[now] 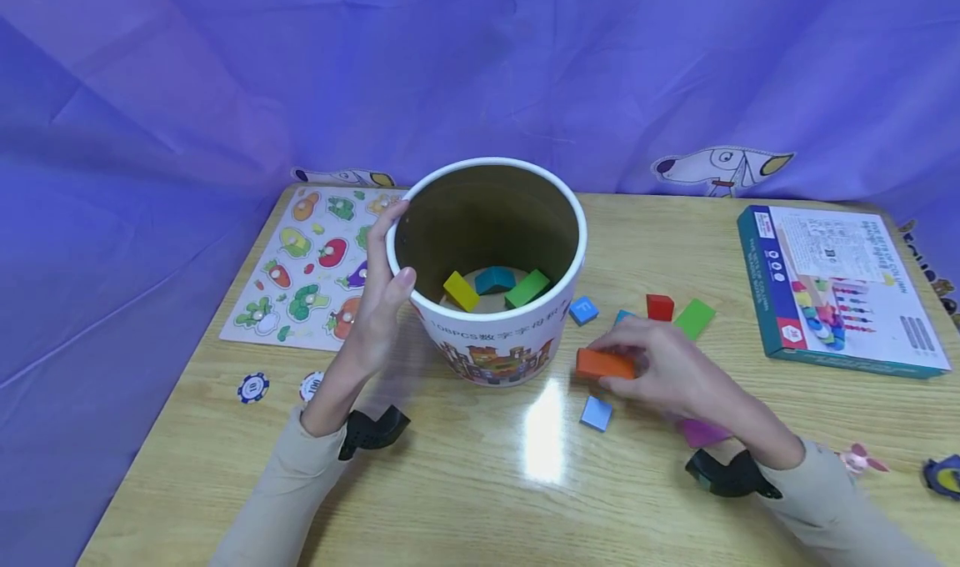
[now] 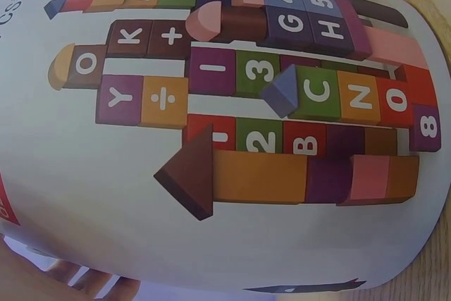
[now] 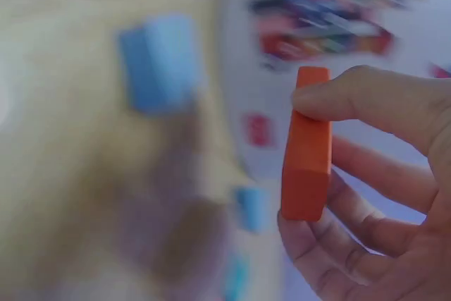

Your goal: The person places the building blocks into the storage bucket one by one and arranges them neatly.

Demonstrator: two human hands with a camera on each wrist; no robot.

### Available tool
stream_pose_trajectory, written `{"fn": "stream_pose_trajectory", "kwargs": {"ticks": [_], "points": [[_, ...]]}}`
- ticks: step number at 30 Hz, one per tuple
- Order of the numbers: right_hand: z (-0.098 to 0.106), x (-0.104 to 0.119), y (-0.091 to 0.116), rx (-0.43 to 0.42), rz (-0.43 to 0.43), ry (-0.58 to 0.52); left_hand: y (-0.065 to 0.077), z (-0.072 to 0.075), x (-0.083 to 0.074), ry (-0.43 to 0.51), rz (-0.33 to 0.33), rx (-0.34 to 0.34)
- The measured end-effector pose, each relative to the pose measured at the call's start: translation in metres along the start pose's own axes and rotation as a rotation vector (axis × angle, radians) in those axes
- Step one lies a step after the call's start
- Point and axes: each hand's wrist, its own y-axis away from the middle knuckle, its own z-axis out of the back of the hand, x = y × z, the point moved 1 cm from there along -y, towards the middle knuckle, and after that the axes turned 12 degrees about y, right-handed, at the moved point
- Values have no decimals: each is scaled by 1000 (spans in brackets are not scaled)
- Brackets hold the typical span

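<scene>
A tall white bucket (image 1: 495,342) with pictures of building blocks on its side stands upright, its mouth toward me. Inside lie a yellow block (image 1: 461,292), a teal block (image 1: 495,280) and a green block (image 1: 528,289). My left hand (image 1: 375,308) holds the bucket at its left rim, thumb and fingers spread along it. To the right of the bucket, my right hand (image 1: 652,358) pinches an orange rectangular block (image 1: 604,363) between thumb and fingers. The right wrist view shows this orange block (image 3: 307,146) held above the table, the bucket wall behind it.
Around my right hand lie blue blocks (image 1: 596,413), a red block (image 1: 660,307), a green block (image 1: 695,318) and a purple block (image 1: 703,432). A boxed toy (image 1: 847,292) sits at the right. A vegetable picture board (image 1: 300,258) and round chips (image 1: 252,388) are at the left.
</scene>
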Motion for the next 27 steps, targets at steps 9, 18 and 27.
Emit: {"fn": "stream_pose_trajectory", "kwargs": {"ticks": [9,18,27], "points": [[97,25,-2,-422,158,77,0,-1,-1,-8,8,-12],[127,76,-50,-434,312,15,0,-1,-1,-16,3,-12],[110,98,-88,-274,403,-51,0,1,0,-20,23,-18]]}}
